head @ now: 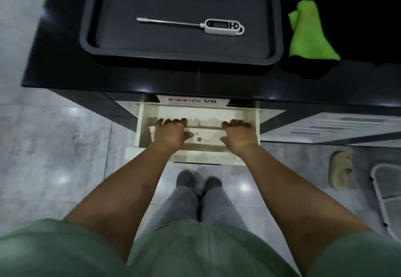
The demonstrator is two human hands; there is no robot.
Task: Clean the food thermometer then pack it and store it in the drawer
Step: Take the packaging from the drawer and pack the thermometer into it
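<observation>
Both hands, left [171, 134] and right [238, 135], clasp a white box [206, 139] in the open drawer [142, 124]. Food thermometer [213, 26] on tray [95, 44]: likely light, slim probe; best held by its body.

Black glossy counter [217, 85] = landmark, runs across top of view. Below it, dark cabinet front [91, 103] w/ a white paper label [193, 101], Thai text + "VR". Floor [54, 146] under/in front of counter: pale grey tiles, shiny, w/ ceiling-light glints. Right of counter base: white slatted unit [338, 127], a beige slipper [339, 169], a white wire frame [384, 198]. Light dim overall.
</observation>
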